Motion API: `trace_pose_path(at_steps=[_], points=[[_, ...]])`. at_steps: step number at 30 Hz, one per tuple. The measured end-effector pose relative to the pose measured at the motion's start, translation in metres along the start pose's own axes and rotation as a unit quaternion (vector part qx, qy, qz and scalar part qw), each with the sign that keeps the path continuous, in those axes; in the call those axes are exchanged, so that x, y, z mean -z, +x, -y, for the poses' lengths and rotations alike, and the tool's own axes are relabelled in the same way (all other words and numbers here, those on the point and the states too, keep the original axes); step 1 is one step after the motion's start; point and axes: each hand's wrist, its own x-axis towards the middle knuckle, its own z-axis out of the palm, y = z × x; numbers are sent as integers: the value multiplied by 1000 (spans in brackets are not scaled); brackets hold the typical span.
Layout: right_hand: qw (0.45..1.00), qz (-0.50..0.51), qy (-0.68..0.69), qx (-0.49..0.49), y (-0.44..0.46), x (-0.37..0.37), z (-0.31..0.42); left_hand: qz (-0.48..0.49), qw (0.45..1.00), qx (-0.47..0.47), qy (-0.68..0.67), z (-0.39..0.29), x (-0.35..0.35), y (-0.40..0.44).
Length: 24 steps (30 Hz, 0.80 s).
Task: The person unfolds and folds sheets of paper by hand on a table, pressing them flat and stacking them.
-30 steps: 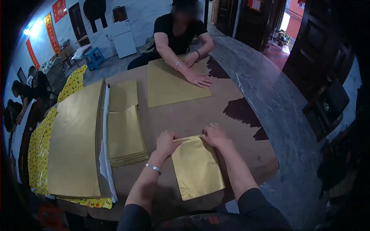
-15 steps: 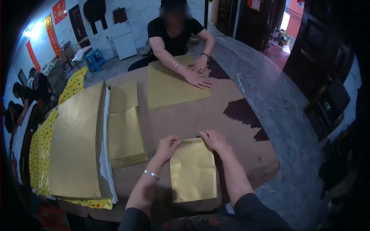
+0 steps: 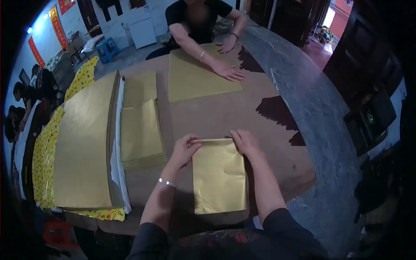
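Observation:
A folded sheet of gold paper (image 3: 219, 177) lies in front of me on the brown-covered table. At its far left corner, the fingers of my left hand (image 3: 185, 150) are closed on the edge. My right hand (image 3: 245, 143) grips the far right corner, thumb and fingers together. A narrow raised strip runs along the far edge between both hands. To the left is a stack of folded gold paper (image 3: 141, 130), and beyond it a thick pile of large gold sheets (image 3: 84, 147).
Across the table, a co-worker leans over a large gold sheet (image 3: 190, 82), one hand (image 3: 227, 70) flat on it. Yellow patterned plastic (image 3: 42, 169) lies under the big pile. Dark torn patches (image 3: 275, 113) mark the right side of the table cover. A blue stool (image 3: 107, 50) stands behind.
My view has tipped downward, so everything sits higher. Both my hands stay at the paper's far edge, where the strip shows more plainly. The co-worker's two hands have moved apart.

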Motion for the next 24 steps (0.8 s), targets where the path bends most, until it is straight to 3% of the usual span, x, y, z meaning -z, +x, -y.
trace_pose_path(at_steps=[5,7,10,15,16,20,23,24], points=[[980,17,196,14,-11,11,-1,2,997,22,-73,12,0,4],[968,21,233,91,-9,12,-5,7,995,25,-99,13,-2,6],[973,55,220,38,-12,16,0,6,996,18,-90,10,-1,5],[981,32,174,74,-9,9,-5,2,996,-2,-86,4,0,3],[979,23,177,94,-9,9,-6,0,997,31,-71,5,0,6],[976,55,206,45,-14,13,-1,-12,995,10,-94,14,-1,10],[985,27,157,65,-16,9,-1,-25,999,-1,46,2,-1,9],[991,-20,87,102,-21,7,3,-30,999,27,-1,0,-4,11]])
